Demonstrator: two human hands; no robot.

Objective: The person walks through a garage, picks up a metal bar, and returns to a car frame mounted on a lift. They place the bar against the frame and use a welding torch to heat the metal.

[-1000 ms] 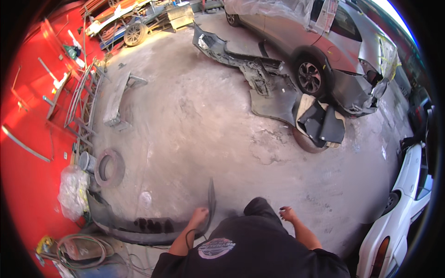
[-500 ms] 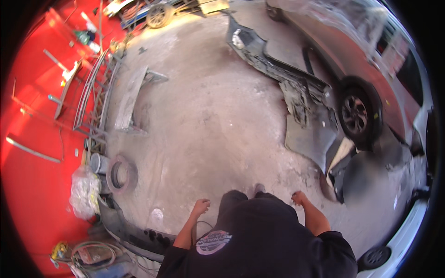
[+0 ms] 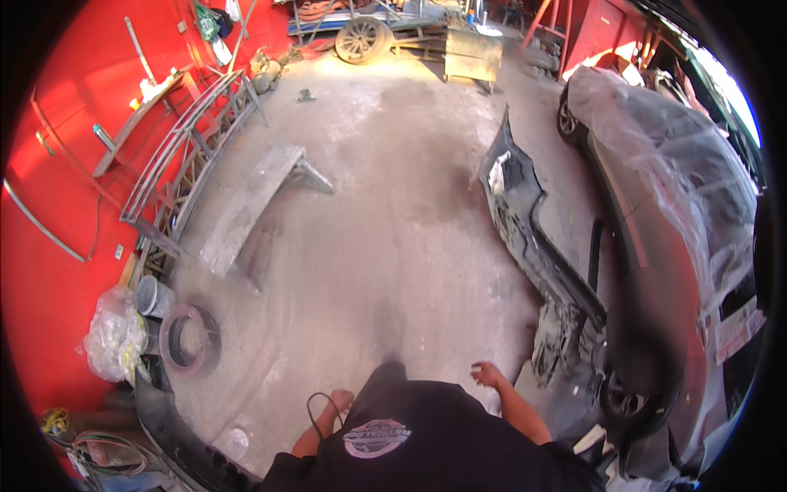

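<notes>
My left hand hangs low beside the dark shirt, partly hidden at its edge. Its fingers are too small and blurred to read. A thin dark cord loops by the left wrist; whether the hand holds it I cannot tell. Off to the other side of my body, my right hand hangs over the concrete floor with its fingers loosely apart and nothing visible in them. Nearest to it lies a long black car bumper, its inner side showing.
A dark car under plastic sheeting stands at the right. Along the left are a low metal bench, a metal rack, a tire, a bucket and another bumper. A wooden cabinet stands far ahead.
The view has turned and tilted up, so the bumper and the car sit lower and more of the far end shows. Both hands appear lower and farther left in the picture.
</notes>
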